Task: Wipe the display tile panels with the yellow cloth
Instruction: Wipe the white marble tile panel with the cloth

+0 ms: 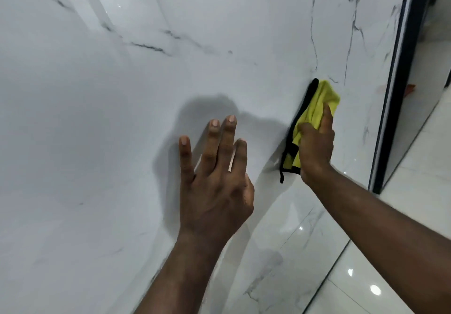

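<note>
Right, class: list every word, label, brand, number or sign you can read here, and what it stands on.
None can be read.
The tile panel shows only grey veins; the yellow cloth gripped by the right hand shows a black edge but no legible tag.

Soft, even light, rather cool. The left hand (214, 189) throws a grey shadow on the glossy tile panel (97, 118). Small glare spots shine on the floor (353, 296). Straight lines bend near the edges.

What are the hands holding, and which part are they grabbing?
The right hand grips the yellow cloth around its bunched middle, against the tile panel. The left hand holds nothing; its straight fingers rest on the panel.
</note>
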`<state>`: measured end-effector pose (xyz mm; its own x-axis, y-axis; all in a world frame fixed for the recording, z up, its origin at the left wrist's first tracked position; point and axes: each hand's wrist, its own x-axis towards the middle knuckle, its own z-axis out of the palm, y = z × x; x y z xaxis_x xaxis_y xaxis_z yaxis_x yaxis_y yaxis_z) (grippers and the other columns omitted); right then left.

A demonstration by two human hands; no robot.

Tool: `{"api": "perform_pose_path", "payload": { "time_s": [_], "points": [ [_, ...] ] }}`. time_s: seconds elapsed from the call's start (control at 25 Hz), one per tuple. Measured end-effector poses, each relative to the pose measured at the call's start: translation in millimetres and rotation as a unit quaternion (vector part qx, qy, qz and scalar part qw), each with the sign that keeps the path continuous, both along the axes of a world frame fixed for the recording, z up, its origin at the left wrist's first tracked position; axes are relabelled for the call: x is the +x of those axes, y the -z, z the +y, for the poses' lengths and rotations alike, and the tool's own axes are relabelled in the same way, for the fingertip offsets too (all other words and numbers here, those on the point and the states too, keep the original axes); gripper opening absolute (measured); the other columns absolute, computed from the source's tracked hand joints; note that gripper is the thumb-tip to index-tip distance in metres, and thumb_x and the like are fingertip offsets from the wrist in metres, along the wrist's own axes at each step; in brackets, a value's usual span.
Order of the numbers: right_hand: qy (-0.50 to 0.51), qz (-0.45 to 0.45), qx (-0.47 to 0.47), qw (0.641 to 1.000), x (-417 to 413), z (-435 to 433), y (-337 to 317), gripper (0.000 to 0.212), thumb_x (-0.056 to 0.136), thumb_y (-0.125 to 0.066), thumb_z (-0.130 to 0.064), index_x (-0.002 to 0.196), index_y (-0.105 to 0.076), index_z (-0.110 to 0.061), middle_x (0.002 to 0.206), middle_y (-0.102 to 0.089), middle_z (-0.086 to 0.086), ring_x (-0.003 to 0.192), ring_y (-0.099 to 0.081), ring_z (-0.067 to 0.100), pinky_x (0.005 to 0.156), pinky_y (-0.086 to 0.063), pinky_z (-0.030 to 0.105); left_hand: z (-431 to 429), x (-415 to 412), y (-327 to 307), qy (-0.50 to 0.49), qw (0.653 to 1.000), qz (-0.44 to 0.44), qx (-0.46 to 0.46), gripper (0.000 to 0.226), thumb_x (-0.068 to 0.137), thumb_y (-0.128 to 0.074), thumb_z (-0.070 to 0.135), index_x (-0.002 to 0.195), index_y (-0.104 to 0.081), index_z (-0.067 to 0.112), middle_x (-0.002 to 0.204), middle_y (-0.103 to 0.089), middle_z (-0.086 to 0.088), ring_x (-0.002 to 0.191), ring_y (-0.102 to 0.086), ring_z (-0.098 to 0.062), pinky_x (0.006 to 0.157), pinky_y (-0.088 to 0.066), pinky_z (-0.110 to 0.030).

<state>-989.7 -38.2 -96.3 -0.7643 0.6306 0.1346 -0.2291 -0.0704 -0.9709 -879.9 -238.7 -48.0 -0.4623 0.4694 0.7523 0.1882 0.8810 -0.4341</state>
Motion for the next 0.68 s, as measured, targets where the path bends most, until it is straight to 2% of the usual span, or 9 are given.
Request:
{"api": "perform_pose_path", "payload": {
  "time_s": [0.08,0.16,0.24,0.32,0.36,0.52,0.56,0.64,0.68],
  "points": [
    [0.004,0.059,0.134,0.989,29,-31,-9,0.068,0.100,-0.057,-0.036,0.161,-0.030,-0.053,0.156,-0.041,-0.006,0.143,-0.040,0.018,0.122,-0.033,0.036,-15,9,-5,0.017,1.000,-0.003,0.006,0.057,0.092,-0.067,0.026,0.148,-0.067,0.014,0.178,-0.031,-0.011,0.166,-0.024,-0.030,0.134,-0.002,-0.066],
    [-0.003,0.161,0.296,0.942,50,-56,3,0.067,0.106,-0.059,-0.029,0.162,-0.029,-0.051,0.161,-0.038,0.000,0.142,-0.035,0.014,0.121,-0.025,0.023,-26,13,-9,0.030,1.000,-0.002,0.008,0.058,0.091,-0.067,0.025,0.148,-0.066,0.012,0.177,-0.033,-0.013,0.165,-0.027,-0.031,0.134,-0.008,-0.065],
    [0.029,0.148,0.281,0.948,35,-46,1,0.063,0.109,-0.056,-0.029,0.163,-0.030,-0.047,0.160,-0.039,0.004,0.143,-0.038,0.018,0.121,-0.028,0.028,-33,15,-9,0.034,0.999,-0.002,-0.001,0.059,0.092,-0.066,0.024,0.149,-0.065,0.011,0.176,-0.033,-0.014,0.165,-0.027,-0.032,0.135,-0.009,-0.063],
    [0.046,-0.001,0.085,0.995,11,-31,-7,0.058,0.110,-0.049,-0.035,0.164,-0.029,-0.045,0.159,-0.041,0.006,0.145,-0.042,0.029,0.122,-0.033,0.043,-34,15,-7,0.035,0.999,0.001,0.005,0.059,0.092,-0.065,0.024,0.150,-0.064,0.010,0.177,-0.031,-0.014,0.166,-0.025,-0.032,0.135,-0.007,-0.062],
    [0.043,-0.038,0.072,0.996,13,-30,-12,0.058,0.110,-0.047,-0.036,0.164,-0.028,-0.046,0.159,-0.042,0.007,0.146,-0.042,0.030,0.122,-0.033,0.045,-31,15,-6,0.036,0.999,0.001,0.016,0.059,0.092,-0.064,0.025,0.149,-0.065,0.010,0.178,-0.030,-0.013,0.166,-0.024,-0.032,0.135,-0.006,-0.062],
    [0.004,0.154,0.347,0.925,39,-39,18,0.067,0.107,-0.059,-0.022,0.162,-0.029,-0.047,0.158,-0.042,0.006,0.142,-0.041,0.024,0.119,-0.032,0.035,-14,2,4,0.043,0.999,-0.004,0.024,0.056,0.092,-0.065,0.026,0.145,-0.066,0.007,0.176,-0.034,-0.014,0.165,-0.025,-0.031,0.135,-0.004,-0.063],
    [0.007,0.129,0.315,0.940,31,-30,20,0.066,0.107,-0.058,-0.022,0.162,-0.029,-0.047,0.157,-0.042,0.006,0.142,-0.042,0.025,0.120,-0.033,0.037,-11,-2,6,0.038,0.999,-0.002,0.023,0.056,0.093,-0.064,0.026,0.146,-0.066,0.007,0.176,-0.034,-0.013,0.165,-0.024,-0.031,0.135,-0.004,-0.062],
    [0.026,-0.012,0.095,0.995,7,-18,27,0.060,0.110,-0.050,-0.030,0.163,-0.028,-0.045,0.160,-0.042,0.005,0.146,-0.041,0.028,0.123,-0.032,0.043,-4,-8,14,0.030,0.999,0.000,0.014,0.055,0.094,-0.062,0.026,0.146,-0.066,0.008,0.177,-0.032,-0.013,0.165,-0.022,-0.031,0.135,-0.003,-0.061],
    [0.026,-0.048,0.057,0.997,6,-16,29,0.060,0.111,-0.049,-0.032,0.165,-0.026,-0.043,0.161,-0.041,0.004,0.148,-0.040,0.027,0.124,-0.031,0.044,3,-12,19,0.028,1.000,0.003,0.010,0.054,0.094,-0.062,0.026,0.145,-0.066,0.008,0.177,-0.031,-0.013,0.165,-0.021,-0.031,0.135,-0.003,-0.060]
  ]
}}
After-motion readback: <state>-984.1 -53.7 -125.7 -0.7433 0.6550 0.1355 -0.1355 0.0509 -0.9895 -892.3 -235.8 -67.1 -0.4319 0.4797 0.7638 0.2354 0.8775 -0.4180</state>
